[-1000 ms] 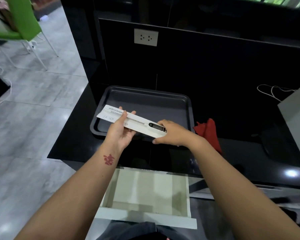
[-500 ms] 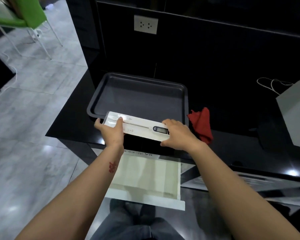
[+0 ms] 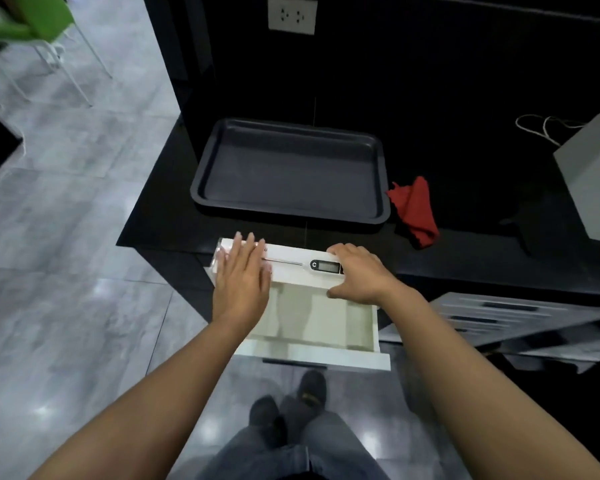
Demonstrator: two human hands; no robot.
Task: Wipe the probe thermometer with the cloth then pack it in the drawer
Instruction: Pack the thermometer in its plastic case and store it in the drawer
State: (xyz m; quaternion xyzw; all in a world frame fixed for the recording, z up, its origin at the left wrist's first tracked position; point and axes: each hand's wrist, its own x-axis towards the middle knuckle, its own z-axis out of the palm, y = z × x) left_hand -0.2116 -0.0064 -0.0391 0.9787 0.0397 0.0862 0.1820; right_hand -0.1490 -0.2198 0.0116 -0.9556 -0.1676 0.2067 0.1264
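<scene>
Probe thermometer [image 3: 293, 264] in its white card pack, lying crosswise at the back of the open drawer [image 3: 326, 325], right under the counter edge. Metal probe pointing left, black display end to the right, "C" button visible beside the screen.

Left hand [image 3: 242, 279] flat, palm down, fingers straight and spread over the left end of the pack; pressing on it, not curled round anything. Right hand [image 3: 360, 274] arched over the right end, fingertips on the far edge of the pack, thumb at the near edge; loose pinch across the pack's width, though whether truly clamped or merely resting cannot be told.

Drawer pulled out toward the body, pale interior, otherwise bare in the visible part; white front panel nearest, dark handle strip under it.

Red cloth [image 3: 414, 212] crumpled on the black counter [image 3: 160, 216], just right of the dark baking tray [image 3: 381, 181], well apart from both hands. Tray flat on the counter behind the drawer. Grey box [image 3: 593, 178] at the right edge of the counter, thin white cord behind it. White wall socket [image 3: 292, 14] above the tray. Green chair [image 3: 25, 15] on the grey tiled floor [image 3: 66, 237], far left. Dark shoes and grey trousers below the drawer.
</scene>
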